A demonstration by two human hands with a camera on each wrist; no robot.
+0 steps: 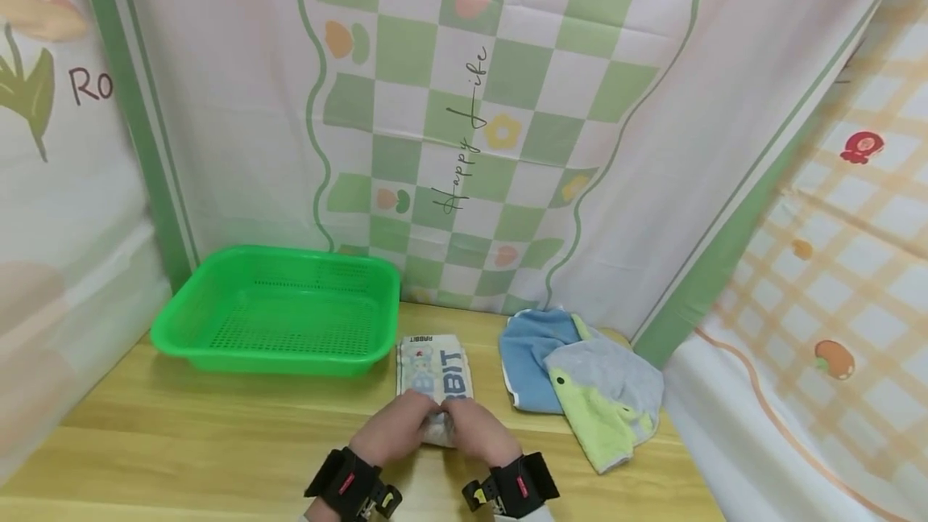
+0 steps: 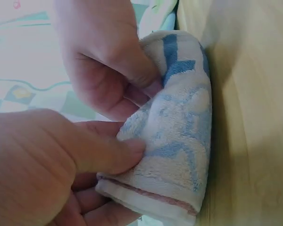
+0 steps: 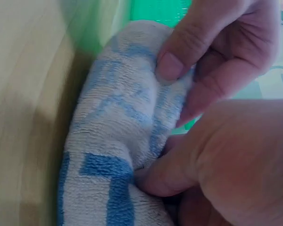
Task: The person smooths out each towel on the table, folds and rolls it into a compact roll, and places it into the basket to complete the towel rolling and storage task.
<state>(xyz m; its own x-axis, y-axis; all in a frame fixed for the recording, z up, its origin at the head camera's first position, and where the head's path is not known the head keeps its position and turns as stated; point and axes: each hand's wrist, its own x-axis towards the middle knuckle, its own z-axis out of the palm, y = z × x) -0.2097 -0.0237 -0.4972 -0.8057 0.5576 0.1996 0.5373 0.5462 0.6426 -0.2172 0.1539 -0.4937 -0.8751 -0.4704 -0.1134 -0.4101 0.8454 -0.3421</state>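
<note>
A white towel (image 1: 429, 357) with blue lettering lies folded on the wooden table in the middle of the head view, its near end bunched up. My left hand (image 1: 397, 429) pinches that near end on the left, thumb on top and fingers beneath. Close beside it, my right hand (image 1: 480, 429) pinches the same end on the right. In the left wrist view the towel (image 2: 177, 127) bulges into a rounded fold, with a reddish-brown stripe along one edge. The right wrist view shows the right thumb pressed into a crease of the towel (image 3: 108, 113).
A green plastic basket (image 1: 275, 364) with a perforated bottom stands at the back left of the table (image 1: 239, 433). To the right lie a blue cloth (image 1: 532, 365) and, overlapping it, a grey and yellow-green cloth (image 1: 605, 381). Printed curtains (image 1: 464, 127) enclose the back and sides.
</note>
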